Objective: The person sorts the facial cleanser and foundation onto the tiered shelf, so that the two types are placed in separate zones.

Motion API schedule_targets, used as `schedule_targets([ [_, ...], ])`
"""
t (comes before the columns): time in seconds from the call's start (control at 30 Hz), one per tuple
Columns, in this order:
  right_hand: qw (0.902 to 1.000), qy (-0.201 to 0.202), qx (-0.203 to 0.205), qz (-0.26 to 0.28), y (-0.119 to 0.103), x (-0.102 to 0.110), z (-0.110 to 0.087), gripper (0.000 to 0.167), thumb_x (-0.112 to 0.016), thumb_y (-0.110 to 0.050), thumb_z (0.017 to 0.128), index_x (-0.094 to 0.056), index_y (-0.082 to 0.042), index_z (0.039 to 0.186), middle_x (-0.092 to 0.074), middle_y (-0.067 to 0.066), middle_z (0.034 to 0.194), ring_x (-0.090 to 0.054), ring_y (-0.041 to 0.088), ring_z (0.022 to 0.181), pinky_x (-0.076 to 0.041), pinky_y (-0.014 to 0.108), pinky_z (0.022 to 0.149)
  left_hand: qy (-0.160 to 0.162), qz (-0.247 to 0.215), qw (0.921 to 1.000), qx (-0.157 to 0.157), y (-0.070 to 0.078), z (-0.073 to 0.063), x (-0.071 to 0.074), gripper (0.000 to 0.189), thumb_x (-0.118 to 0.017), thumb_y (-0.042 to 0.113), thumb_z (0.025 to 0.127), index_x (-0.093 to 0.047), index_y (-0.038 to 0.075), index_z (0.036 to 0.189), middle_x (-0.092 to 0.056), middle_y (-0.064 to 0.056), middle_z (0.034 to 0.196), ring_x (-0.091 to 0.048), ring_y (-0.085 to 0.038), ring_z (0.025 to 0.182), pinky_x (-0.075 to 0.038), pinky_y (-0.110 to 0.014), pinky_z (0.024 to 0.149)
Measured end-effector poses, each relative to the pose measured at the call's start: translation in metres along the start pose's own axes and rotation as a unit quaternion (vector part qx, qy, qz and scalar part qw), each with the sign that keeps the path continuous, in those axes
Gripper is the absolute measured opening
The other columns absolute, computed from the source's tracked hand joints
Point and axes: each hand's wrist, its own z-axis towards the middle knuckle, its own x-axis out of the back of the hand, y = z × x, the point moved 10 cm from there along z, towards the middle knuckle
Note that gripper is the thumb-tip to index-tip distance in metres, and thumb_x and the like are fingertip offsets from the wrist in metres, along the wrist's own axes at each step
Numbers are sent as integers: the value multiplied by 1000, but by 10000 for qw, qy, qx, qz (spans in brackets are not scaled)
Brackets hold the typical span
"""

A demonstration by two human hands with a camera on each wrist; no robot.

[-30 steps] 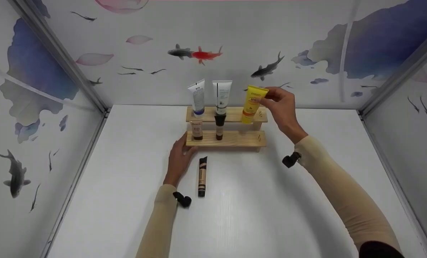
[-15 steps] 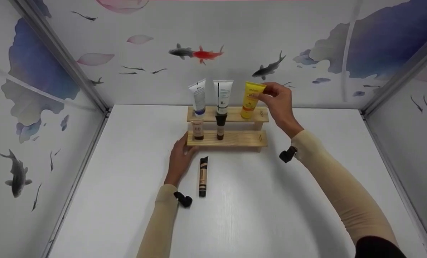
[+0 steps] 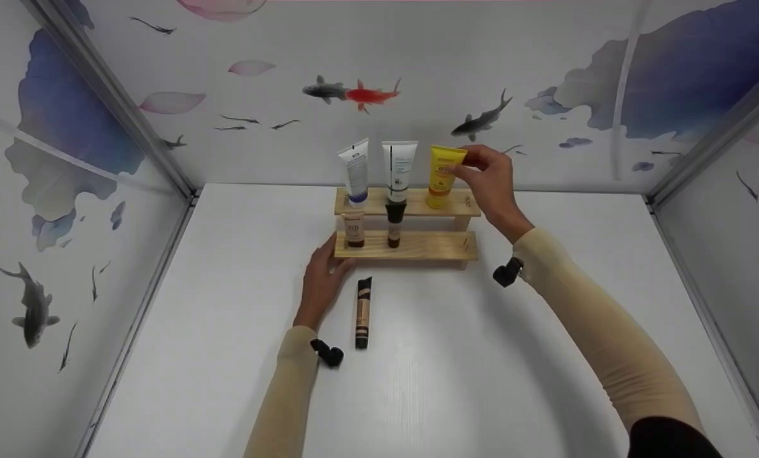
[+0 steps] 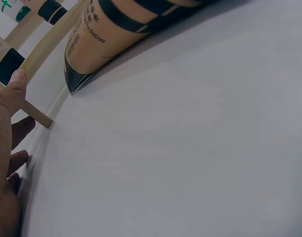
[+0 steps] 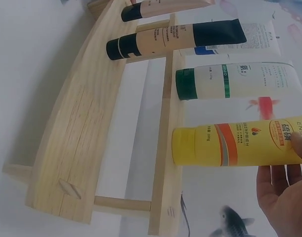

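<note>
My right hand (image 3: 490, 191) pinches the upper end of a yellow squeeze tube (image 3: 443, 181) between thumb and fingers. The tube stands cap down on the upper shelf of a two-tier wooden rack (image 3: 436, 245); in the right wrist view its yellow cap (image 5: 183, 146) meets the shelf board. At the rack's left end, my left hand (image 3: 320, 283) grips the lower shelf, its thumb (image 4: 17, 81) at the front edge. Two white tubes, one with a blue cap (image 3: 357, 198) and one with a green cap (image 5: 186, 84), share the upper shelf.
On the lower shelf stand a small pinkish tube (image 3: 354, 229) and a slim black-and-beige tube (image 3: 394, 226). Another black-and-beige tube (image 3: 363, 312) lies on the white table (image 3: 449, 369) in front of the rack. A fish-patterned wall (image 3: 430, 63) rises close behind.
The right hand has shifted left and lowered the yellow tube's base onto the upper shelf, and the tube now stands more upright. The left hand has stayed at the rack's end.
</note>
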Motion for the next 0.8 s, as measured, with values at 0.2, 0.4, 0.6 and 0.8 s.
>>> schedule_targets([
  [0.2,9999,-61,-23,-116,0,-4,-1,27,-82,-13,102,-78,-6,128,-75,12,129,-71,24,119,-59,33,109,-11,-56,10000,-3,0,-1,0,88,-67,65,104,-37,21,174,-46,-6,171,-41,-28,159,-33,-52,132],
  [0.4,9997,-194,37,-136,1,-6,-3,32,-80,-15,104,-74,-7,134,-73,11,133,-70,25,123,-58,34,112,-24,-33,10000,41,0,-1,0,87,-66,65,104,-36,24,174,-47,-6,171,-42,-28,159,-33,-53,132],
  [0.6,9994,-343,-34,-96,12,-5,-10,41,-79,-14,105,-68,-6,144,-70,11,138,-68,25,128,-58,35,112,-51,-89,9999,42,-1,-1,0,86,-66,65,104,-35,25,174,-47,-5,171,-43,-27,157,-34,-52,131],
  [0.8,9985,-398,-275,-252,25,1,-23,45,-79,-10,104,-65,-2,146,-69,16,140,-67,29,131,-57,36,113,-38,-59,10000,-8,-1,0,0,87,-66,64,104,-36,22,174,-47,-5,171,-45,-28,156,-34,-54,131],
])
